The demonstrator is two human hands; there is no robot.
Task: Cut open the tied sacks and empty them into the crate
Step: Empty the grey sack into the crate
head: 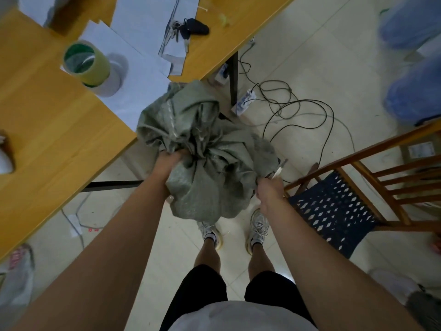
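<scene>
While both hands (170, 161) grip, sack (205, 149) betw them, scissors (279, 168) in R

Single head-worn camera, looking steeply down, close over both forearms

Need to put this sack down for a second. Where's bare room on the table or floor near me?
Bare wood on the table lies near its front edge, below the tape rolls and white papers. Bare tile shows between the shoes and the chair. Crowded: cables beyond the sack; keys amid the papers.
</scene>
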